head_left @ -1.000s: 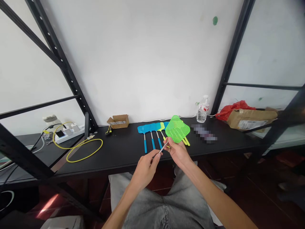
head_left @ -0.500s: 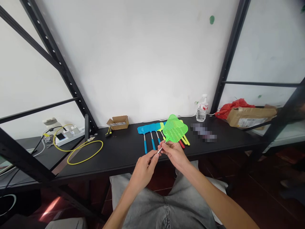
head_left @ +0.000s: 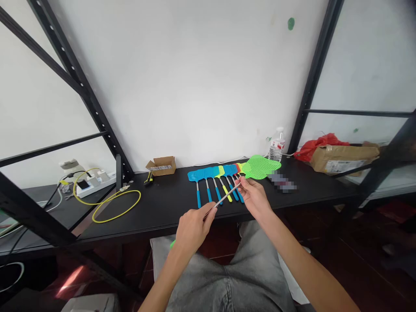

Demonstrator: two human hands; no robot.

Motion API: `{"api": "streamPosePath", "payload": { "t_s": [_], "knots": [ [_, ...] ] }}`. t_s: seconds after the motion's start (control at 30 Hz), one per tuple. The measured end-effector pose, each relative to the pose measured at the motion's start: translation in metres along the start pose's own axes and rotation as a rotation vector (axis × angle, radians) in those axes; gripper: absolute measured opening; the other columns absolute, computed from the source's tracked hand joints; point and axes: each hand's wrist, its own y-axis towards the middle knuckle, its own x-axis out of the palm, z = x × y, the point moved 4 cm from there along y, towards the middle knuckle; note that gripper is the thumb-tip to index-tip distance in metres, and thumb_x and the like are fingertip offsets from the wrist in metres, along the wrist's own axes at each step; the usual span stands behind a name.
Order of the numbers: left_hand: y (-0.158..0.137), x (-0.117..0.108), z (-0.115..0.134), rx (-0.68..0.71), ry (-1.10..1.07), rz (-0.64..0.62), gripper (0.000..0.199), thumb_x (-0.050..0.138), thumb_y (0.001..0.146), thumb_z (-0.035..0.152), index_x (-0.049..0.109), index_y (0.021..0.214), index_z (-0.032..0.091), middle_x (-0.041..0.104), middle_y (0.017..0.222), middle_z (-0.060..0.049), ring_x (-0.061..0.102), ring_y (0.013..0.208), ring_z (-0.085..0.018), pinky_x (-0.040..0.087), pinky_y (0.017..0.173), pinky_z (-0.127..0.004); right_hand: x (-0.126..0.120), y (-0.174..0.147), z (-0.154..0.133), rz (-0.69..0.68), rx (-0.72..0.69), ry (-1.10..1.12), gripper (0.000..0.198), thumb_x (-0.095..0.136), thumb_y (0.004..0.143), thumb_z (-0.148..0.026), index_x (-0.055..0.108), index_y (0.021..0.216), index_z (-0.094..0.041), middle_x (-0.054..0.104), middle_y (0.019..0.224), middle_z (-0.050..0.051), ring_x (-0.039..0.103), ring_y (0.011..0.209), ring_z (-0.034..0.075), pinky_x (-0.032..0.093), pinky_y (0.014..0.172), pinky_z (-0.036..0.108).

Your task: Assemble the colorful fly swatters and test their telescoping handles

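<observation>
Between my two hands a green fly swatter (head_left: 261, 167) is held at a slant over the front of the table. My right hand (head_left: 254, 196) pinches its metal rod just below the mesh head. Lower on the same rod, my left hand (head_left: 195, 227) is closed, and a bit of the green handle end shows beside that wrist. Behind, several blue fly swatters (head_left: 204, 174) lie side by side, overlapping at the heads, handles toward me. Among them is a yellow fly swatter (head_left: 226, 190). A red one (head_left: 238, 168) is partly covered by the green head and my right hand.
An open cardboard box (head_left: 162, 166) and a yellow-black cutter (head_left: 148, 179) sit left on the black table (head_left: 156, 208). A yellow cable (head_left: 139, 201) loops near a power strip (head_left: 97, 186). Rightward stand a water bottle (head_left: 276, 147), a blurred item (head_left: 284, 183) and a larger carton (head_left: 342, 159).
The green swatter's head has swung right and away from the row, uncovering more swatters. My right hand moved right, farther from my left, and more of the metal rod shows between them.
</observation>
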Motion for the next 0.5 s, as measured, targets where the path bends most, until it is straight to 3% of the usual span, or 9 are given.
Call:
{"api": "streamPosePath", "payload": {
  "t_s": [0.23, 0.37, 0.5],
  "knots": [
    [0.001, -0.003, 0.000, -0.044, 0.129, 0.015, 0.028, 0.038, 0.098, 0.041, 0.063, 0.098, 0.028, 0.064, 0.066, 0.003, 0.060, 0.061, -0.015, 0.021, 0.053, -0.024, 0.023, -0.022, 0.022, -0.168, 0.063, -0.084, 0.028, 0.079, 0.074, -0.045, 0.075, 0.085, -0.020, 0.071, 0.087, 0.005, 0.064, 0.073, 0.013, 0.052, 0.061, 0.022],
    [0.000, 0.001, 0.001, -0.005, 0.165, 0.001, 0.034, 0.036, 0.099, 0.045, 0.063, 0.096, 0.026, 0.068, 0.070, 0.000, 0.061, 0.063, -0.016, 0.019, 0.053, -0.024, 0.041, -0.043, 0.044, -0.383, 0.129, -0.241, 0.029, 0.074, 0.078, -0.047, 0.074, 0.083, -0.018, 0.069, 0.081, 0.004, 0.064, 0.072, 0.014, 0.053, 0.065, 0.025],
    [-0.003, 0.002, -0.004, 0.030, 0.190, -0.012, 0.041, 0.031, 0.101, 0.046, 0.063, 0.088, 0.023, 0.068, 0.070, -0.001, 0.061, 0.061, -0.016, 0.018, 0.052, -0.025, 0.043, -0.046, 0.048, -0.455, 0.096, -0.404, 0.035, 0.069, 0.081, -0.051, 0.074, 0.077, -0.017, 0.064, 0.072, 0.003, 0.063, 0.065, 0.014, 0.054, 0.063, 0.027]
  ]
}}
